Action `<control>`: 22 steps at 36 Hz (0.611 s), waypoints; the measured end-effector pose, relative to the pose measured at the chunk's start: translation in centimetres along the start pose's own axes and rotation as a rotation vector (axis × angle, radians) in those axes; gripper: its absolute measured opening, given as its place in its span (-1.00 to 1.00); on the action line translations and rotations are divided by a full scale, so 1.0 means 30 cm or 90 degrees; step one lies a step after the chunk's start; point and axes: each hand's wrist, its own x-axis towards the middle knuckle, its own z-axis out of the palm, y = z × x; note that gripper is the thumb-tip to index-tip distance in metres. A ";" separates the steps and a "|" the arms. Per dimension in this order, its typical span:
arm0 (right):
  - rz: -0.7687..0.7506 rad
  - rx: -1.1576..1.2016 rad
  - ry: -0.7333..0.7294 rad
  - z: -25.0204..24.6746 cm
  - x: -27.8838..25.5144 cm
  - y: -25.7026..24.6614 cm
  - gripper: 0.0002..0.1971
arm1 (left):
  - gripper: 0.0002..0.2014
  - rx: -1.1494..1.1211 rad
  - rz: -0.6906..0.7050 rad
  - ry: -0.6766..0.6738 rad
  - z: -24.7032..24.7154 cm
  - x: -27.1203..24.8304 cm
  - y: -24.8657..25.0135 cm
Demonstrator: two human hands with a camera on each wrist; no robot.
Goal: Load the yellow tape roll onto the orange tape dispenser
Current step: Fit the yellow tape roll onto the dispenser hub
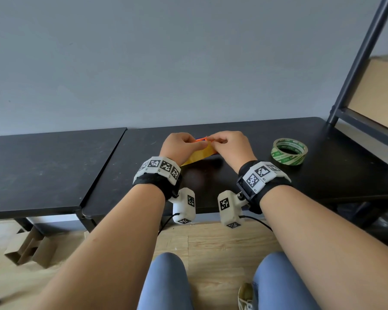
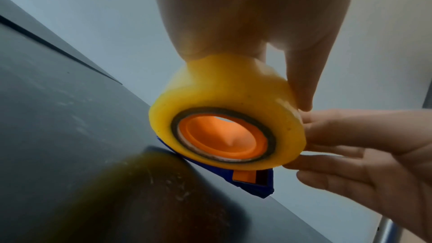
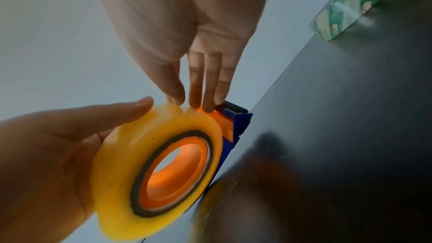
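The yellow tape roll (image 2: 224,95) sits around the orange hub (image 2: 224,136) of the orange tape dispenser, whose blue frame (image 2: 252,182) shows under it. In the head view only a slice of the roll (image 1: 199,154) shows between my hands, held just above the black table (image 1: 278,186). My left hand (image 1: 188,144) grips the roll, thumb (image 3: 131,106) across its outer face. My right hand (image 3: 191,97) pinches the roll's rim beside the dispenser's orange front part (image 3: 222,121); its fingers (image 2: 327,136) lie against the roll's side.
A green-printed tape roll (image 1: 289,151) lies flat on the table to the right of my hands. A dark metal rack (image 1: 356,86) with a cardboard box (image 1: 376,92) stands at the far right. A second black table (image 1: 43,171) adjoins on the left.
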 end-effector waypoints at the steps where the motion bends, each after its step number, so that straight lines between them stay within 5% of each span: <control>1: -0.005 -0.019 0.001 -0.002 0.000 0.000 -0.78 | -0.68 0.006 0.001 -0.004 0.002 -0.001 0.000; 9: -0.014 -0.165 -0.016 0.007 0.009 0.007 -0.75 | -0.68 0.019 0.008 -0.020 0.016 -0.002 -0.003; 22: 0.015 0.018 -0.019 0.022 -0.004 0.030 -0.67 | -0.65 0.006 0.003 -0.020 -0.008 0.012 -0.015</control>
